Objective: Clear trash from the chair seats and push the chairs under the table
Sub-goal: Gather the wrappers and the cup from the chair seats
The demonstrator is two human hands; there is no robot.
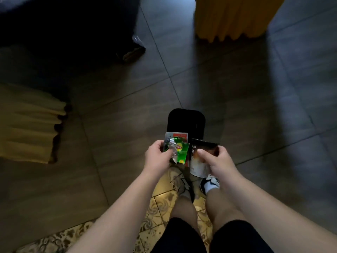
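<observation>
My left hand (157, 157) grips a bunch of wrappers: a green tea packet (181, 152), crumpled silver foil (172, 143) and a red and white packet (180, 136) behind them. My right hand (216, 161) holds a dark brown and white pouch (197, 161) by its side edge. Both hands hover just above a small black bin (186, 121) standing on the floor in front of my feet. No chair seat is in view.
A yellow cloth-draped piece of furniture (235, 17) stands at the top right. A pale yellow skirted cover (27, 125) is at the left. Dark furniture (69, 24) fills the top left, with a clear wrapper (137, 41) at its foot. Grey floor tiles lie between them.
</observation>
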